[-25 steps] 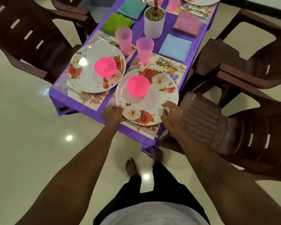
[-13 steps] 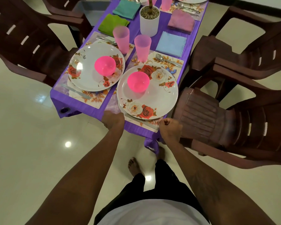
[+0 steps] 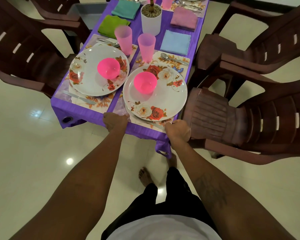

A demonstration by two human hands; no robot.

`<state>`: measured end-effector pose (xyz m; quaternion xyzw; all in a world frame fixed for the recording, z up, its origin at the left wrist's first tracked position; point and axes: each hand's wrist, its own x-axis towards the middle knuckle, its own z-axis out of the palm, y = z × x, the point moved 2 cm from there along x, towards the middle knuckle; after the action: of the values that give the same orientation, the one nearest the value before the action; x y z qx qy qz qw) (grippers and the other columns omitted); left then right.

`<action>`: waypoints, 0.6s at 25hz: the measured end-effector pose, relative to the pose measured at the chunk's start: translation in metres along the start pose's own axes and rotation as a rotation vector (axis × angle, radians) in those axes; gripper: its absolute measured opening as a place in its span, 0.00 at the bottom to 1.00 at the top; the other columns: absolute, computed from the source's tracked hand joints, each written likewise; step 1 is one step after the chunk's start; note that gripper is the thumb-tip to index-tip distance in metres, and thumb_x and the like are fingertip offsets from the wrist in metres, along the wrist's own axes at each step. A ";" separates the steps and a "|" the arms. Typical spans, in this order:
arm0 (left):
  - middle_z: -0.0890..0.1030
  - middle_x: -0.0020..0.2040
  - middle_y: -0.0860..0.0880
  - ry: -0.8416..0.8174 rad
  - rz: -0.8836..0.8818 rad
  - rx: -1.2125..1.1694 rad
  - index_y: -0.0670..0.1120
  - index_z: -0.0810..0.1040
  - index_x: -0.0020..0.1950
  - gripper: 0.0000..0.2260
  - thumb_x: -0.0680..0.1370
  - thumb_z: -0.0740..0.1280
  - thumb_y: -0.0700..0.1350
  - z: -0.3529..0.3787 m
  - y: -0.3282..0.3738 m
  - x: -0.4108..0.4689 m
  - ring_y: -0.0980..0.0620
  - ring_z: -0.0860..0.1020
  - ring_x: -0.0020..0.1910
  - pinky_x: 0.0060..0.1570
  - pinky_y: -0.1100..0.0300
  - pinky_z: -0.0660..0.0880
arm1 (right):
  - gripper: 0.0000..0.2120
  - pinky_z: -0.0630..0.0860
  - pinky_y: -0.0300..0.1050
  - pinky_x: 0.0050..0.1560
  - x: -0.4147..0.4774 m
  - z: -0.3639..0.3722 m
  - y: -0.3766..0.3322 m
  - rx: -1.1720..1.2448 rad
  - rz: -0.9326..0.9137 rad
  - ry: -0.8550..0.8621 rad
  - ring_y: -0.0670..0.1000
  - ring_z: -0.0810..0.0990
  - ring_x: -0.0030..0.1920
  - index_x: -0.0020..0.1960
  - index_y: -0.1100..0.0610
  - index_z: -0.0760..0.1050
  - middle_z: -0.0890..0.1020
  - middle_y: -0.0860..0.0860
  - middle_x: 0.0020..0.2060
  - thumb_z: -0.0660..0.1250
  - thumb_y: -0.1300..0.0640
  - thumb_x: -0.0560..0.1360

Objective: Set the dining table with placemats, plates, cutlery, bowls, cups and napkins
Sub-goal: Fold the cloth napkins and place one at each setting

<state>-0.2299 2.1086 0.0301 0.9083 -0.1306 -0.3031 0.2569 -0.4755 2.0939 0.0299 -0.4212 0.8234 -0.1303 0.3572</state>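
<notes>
Left hand (image 3: 115, 121) and right hand (image 3: 177, 131) both grab the centre-frame placemat (image 3: 119, 110) by its near edge, fingers clenched on it.

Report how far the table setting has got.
Done: near places have plates, bowls, cups, cutlery, napkins. In hand: left hand and right hand grip the near placemat by its front corners, seemingly to straighten it. Left: nothing visibly missing here; far end is cropped.
</notes>
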 end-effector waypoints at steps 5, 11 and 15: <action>0.75 0.67 0.40 -0.010 0.030 0.038 0.39 0.69 0.71 0.40 0.67 0.83 0.52 -0.002 -0.002 0.004 0.40 0.77 0.64 0.56 0.47 0.79 | 0.16 0.82 0.48 0.44 -0.002 0.007 0.002 0.107 0.086 -0.025 0.52 0.83 0.48 0.55 0.52 0.81 0.84 0.50 0.49 0.75 0.44 0.73; 0.73 0.66 0.42 -0.073 -0.016 0.023 0.41 0.66 0.71 0.41 0.66 0.83 0.50 -0.006 -0.001 0.014 0.42 0.76 0.62 0.52 0.48 0.81 | 0.14 0.74 0.41 0.35 -0.005 0.006 0.001 0.167 0.081 -0.036 0.50 0.82 0.47 0.57 0.52 0.80 0.83 0.49 0.50 0.73 0.46 0.76; 0.80 0.55 0.45 -0.101 -0.108 -0.255 0.43 0.73 0.65 0.23 0.71 0.72 0.43 -0.008 -0.002 0.019 0.48 0.83 0.46 0.41 0.53 0.84 | 0.10 0.83 0.49 0.46 -0.006 0.005 0.006 0.188 0.079 -0.004 0.50 0.82 0.49 0.55 0.50 0.81 0.84 0.49 0.50 0.72 0.47 0.77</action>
<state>-0.2101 2.1062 0.0257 0.8577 -0.0549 -0.3761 0.3464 -0.4731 2.1023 0.0262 -0.3530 0.8228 -0.1920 0.4018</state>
